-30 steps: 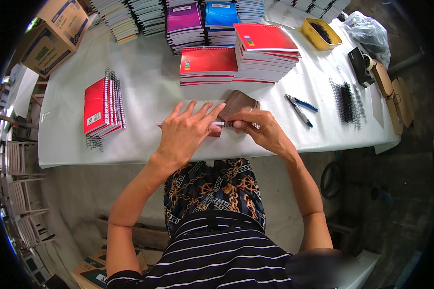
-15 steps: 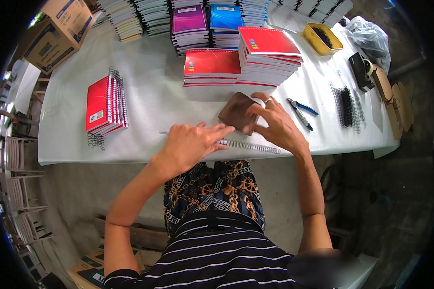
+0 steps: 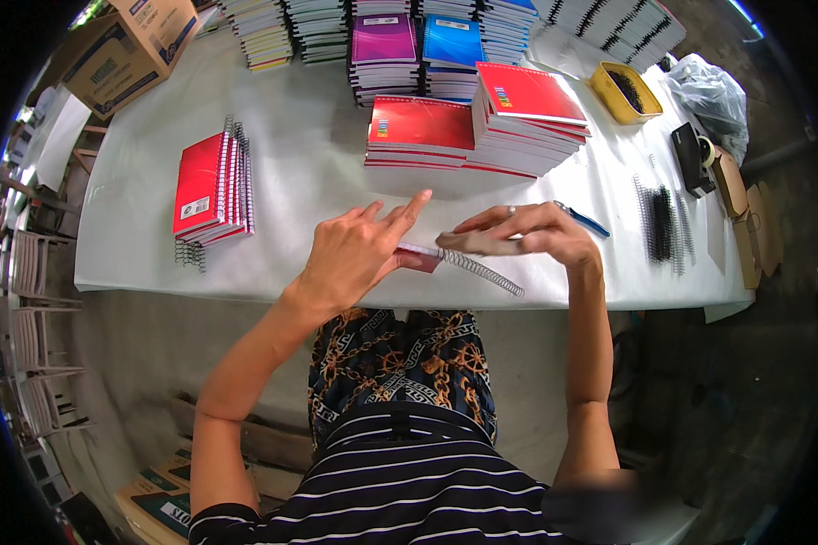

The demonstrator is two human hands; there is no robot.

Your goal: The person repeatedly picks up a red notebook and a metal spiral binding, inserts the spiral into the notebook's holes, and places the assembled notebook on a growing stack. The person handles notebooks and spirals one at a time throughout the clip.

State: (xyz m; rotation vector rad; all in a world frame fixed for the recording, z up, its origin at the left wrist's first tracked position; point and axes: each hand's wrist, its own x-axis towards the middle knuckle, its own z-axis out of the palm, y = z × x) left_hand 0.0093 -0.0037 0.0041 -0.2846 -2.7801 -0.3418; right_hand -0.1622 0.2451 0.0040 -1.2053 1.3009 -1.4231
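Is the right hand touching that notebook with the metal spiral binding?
Touching: the head view shows the right hand lying flat on the spiral-bound notebook, fingers pressed along its top.

Bare desk [image 3: 309,195] is left open betw. the upright red notebooks [image 3: 211,188] on the left & the red stacks [image 3: 468,134] behind, w/ pens [image 3: 580,219] & spiral coils [image 3: 661,222] crowding the right.

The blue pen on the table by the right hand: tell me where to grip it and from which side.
Grip the blue pen at mid-barrel, coming straight down from above. It lies flat and slanted on the white table, just beyond the right hand, with bare cloth on both long sides, so fingers could likely pinch across the thin barrel.
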